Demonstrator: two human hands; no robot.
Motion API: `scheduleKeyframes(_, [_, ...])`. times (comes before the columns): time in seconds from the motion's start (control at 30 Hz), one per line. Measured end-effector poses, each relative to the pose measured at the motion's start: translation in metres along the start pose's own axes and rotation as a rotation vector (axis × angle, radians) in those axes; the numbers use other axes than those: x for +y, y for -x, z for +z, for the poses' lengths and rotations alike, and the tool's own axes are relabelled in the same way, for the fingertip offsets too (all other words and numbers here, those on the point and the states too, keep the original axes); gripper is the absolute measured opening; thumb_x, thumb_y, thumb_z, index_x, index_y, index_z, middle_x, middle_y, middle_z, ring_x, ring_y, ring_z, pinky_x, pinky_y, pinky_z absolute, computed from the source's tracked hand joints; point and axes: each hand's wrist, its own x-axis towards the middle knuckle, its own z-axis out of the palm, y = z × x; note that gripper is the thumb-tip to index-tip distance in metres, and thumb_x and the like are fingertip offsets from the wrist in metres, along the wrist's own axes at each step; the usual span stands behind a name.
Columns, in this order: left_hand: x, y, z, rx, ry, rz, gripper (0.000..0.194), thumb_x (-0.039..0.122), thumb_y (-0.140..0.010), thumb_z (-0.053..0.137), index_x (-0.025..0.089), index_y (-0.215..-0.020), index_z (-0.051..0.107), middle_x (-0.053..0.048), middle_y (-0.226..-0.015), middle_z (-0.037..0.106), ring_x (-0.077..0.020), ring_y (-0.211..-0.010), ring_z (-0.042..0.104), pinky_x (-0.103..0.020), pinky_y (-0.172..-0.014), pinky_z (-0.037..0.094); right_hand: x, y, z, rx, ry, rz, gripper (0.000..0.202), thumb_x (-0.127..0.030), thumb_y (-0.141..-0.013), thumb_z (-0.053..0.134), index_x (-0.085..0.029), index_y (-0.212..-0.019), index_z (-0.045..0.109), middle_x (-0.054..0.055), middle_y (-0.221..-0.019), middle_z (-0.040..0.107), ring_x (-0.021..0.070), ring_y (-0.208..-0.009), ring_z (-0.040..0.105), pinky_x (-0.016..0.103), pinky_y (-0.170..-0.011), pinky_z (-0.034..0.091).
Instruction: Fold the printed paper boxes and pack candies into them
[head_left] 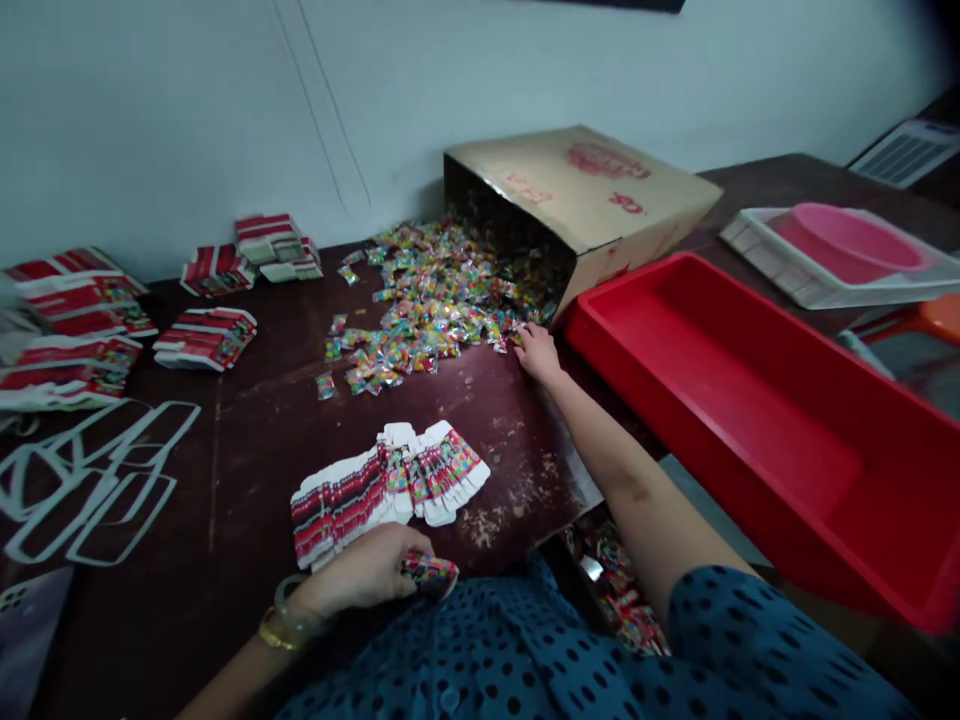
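My left hand (pixel 386 568), with bangles at the wrist, is closed around a small printed packet (pixel 431 570) at the table's front edge. Just beyond it lies a fanned row of flat red and white cartons (pixel 349 500). My right hand (pixel 537 350) reaches to the near right edge of a heap of small wrapped candies (pixel 442 300). Its fingers are bent down at the candies; what they hold, if anything, is too small to tell. The heap spills from the open side of a cardboard box (pixel 592 190) lying on the table.
A large red tray (pixel 750 400) stands right of my right arm. Behind it is a white tray (pixel 810 285) with a pink basin (pixel 859 238). Carton stacks (pixel 206 338) and white straps (pixel 97 480) lie at the left. Below the table edge are more wrapped pieces (pixel 622 600).
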Motion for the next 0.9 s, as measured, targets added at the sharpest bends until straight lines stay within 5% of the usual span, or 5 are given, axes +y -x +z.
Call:
scheduleKeyframes(0.1, [-0.003, 0.002, -0.008, 0.075, 0.117, -0.015, 0.018, 0.02, -0.065, 0.065, 0.017, -0.082, 0.066, 0.0, -0.08, 0.068, -0.0203, -0.078, 0.062, -0.03, -0.075, 0.047, 0.008, 0.011, -0.001, 0.049, -0.048, 0.032, 0.026, -0.014, -0.082, 0.053, -0.01, -0.105, 0.064, 0.017, -0.106, 0.062, 0.0252, -0.1, 0.051, 0.04, -0.093, 0.038])
scheduleKeyframes(0.27, [-0.001, -0.032, -0.002, 0.352, 0.759, -0.099, 0.048, 0.039, -0.071, 0.068, 0.015, -0.11, 0.055, -0.005, -0.086, 0.068, -0.0185, -0.069, 0.065, -0.031, -0.065, 0.053, -0.022, 0.103, 0.014, 0.083, -0.193, 0.096, 0.025, -0.028, -0.092, 0.039, -0.013, -0.101, 0.056, 0.009, -0.088, 0.062, 0.0181, -0.077, 0.056, 0.03, -0.072, 0.046])
scheduleKeyframes(0.4, [0.01, -0.068, 0.013, 0.378, 0.81, -0.028, 0.053, 0.036, -0.066, 0.074, 0.013, -0.111, 0.058, -0.006, -0.089, 0.069, -0.0183, -0.066, 0.066, -0.031, -0.061, 0.054, -0.069, 0.154, 0.006, -0.232, -0.572, -0.034, 0.025, -0.042, -0.09, 0.049, -0.018, -0.093, 0.055, 0.001, -0.08, 0.062, 0.0119, -0.066, 0.055, 0.021, -0.059, 0.042])
scheduleKeyframes(0.67, [0.033, -0.077, 0.033, 0.183, 0.801, 0.087, 0.067, 0.03, -0.071, 0.071, 0.017, -0.131, 0.045, -0.011, -0.104, 0.065, -0.0199, -0.075, 0.065, -0.031, -0.058, 0.055, -0.09, 0.136, -0.025, -0.417, -0.444, -0.242, 0.026, -0.04, -0.084, 0.061, -0.016, -0.073, 0.055, -0.005, -0.061, 0.052, 0.0077, -0.054, 0.04, 0.02, -0.053, 0.029])
scheduleKeyframes(0.9, [0.027, -0.068, 0.033, 0.233, 0.769, 0.069, 0.067, 0.038, -0.076, 0.068, 0.018, -0.134, 0.042, -0.005, -0.09, 0.062, -0.0149, -0.066, 0.058, -0.029, -0.055, 0.054, -0.104, 0.167, -0.019, -0.344, -0.563, -0.266, 0.02, -0.033, -0.092, 0.05, -0.019, -0.091, 0.064, 0.007, -0.103, 0.063, 0.0175, -0.092, 0.055, 0.031, -0.085, 0.043])
